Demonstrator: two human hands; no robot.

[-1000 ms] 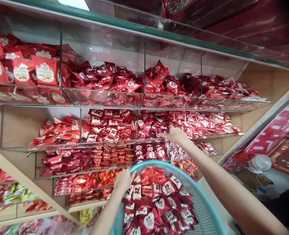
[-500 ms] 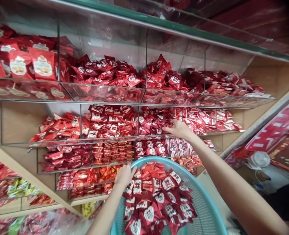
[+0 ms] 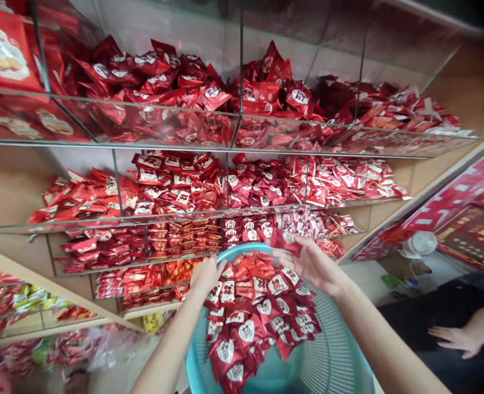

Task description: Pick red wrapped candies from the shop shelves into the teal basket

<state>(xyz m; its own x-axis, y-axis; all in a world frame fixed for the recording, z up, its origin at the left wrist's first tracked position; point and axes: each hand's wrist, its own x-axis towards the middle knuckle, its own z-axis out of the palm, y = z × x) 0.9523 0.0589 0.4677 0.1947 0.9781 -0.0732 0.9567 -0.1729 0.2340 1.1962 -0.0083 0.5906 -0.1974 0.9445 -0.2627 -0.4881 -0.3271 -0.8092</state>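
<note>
My left hand [image 3: 206,276] is closed on the far rim of a turquoise plastic basket [image 3: 342,334]. Small wrapped packets [image 3: 248,331], red and dark red with white labels, are heaped on the basket's left side. Over the far right part of the rim is my right hand [image 3: 318,267], holding a dark red packet [image 3: 283,239] between thumb and fingers. The contents of these wrappers are hidden.
Shelves with clear dividers hold piles of red packets [image 3: 171,186] in front of me. A glass shelf edge [image 3: 176,148] runs across above the basket. At the right, another person's hand [image 3: 463,336] rests near dark clothing. Bagged goods [image 3: 77,345] lie low at the left.
My right hand has drawn back and down from the middle shelf to the basket, now with a dark red packet in it. My left hand stays on the rim. Another person's hand has come into view.
</note>
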